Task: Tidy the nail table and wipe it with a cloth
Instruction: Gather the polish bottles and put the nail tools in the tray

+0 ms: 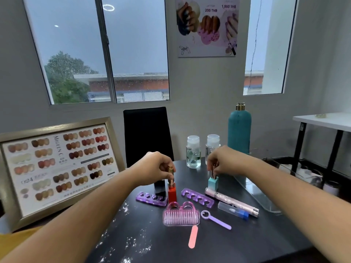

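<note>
Head view: the red polish bottle (171, 193) is gripped by its gold cap in the left hand (154, 167), and the teal polish bottle (212, 184) is pinched at the cap by the right hand (227, 160), both mid-bench (256, 240). They're probably best lifted straight up so the purple toe separator (152, 198) just beside isn't knocked. White dust (131, 242) is left for wiping. No cloth is seen, the fingertips are mostly hidden, and whether the bottles are off the bench can't be told.
</note>
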The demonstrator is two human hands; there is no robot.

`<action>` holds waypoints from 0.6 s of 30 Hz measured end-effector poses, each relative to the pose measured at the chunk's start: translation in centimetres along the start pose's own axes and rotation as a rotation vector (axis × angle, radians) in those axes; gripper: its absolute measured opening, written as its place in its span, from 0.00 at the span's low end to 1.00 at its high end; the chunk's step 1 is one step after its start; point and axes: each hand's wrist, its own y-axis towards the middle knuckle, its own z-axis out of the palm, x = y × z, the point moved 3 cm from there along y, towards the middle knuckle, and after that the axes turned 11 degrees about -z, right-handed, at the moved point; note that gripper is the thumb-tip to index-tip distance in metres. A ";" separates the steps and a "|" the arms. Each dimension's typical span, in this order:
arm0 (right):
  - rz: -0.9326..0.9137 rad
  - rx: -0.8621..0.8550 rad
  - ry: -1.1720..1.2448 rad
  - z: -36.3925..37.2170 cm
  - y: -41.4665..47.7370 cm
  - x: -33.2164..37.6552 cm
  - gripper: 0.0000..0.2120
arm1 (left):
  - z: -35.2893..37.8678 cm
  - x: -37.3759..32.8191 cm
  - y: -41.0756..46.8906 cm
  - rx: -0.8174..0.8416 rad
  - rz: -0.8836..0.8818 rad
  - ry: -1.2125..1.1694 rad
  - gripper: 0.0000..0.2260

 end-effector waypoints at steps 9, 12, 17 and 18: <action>0.002 -0.108 0.020 -2.5 3.5 -1.6 0.07 | -0.4 -2.5 5.9 -0.203 0.015 -0.043 0.07; 0.016 -0.120 0.017 -2.4 5.1 -2.8 0.06 | 0.9 -3.3 8.5 -0.240 0.008 -0.034 0.03; 0.044 -0.113 0.015 -1.4 6.9 -4.4 0.07 | 3.0 -3.6 11.4 -0.244 -0.015 -0.021 0.06; 0.044 -0.114 0.005 -1.2 7.1 -4.6 0.07 | 3.3 -3.6 11.7 -0.246 -0.014 -0.015 0.06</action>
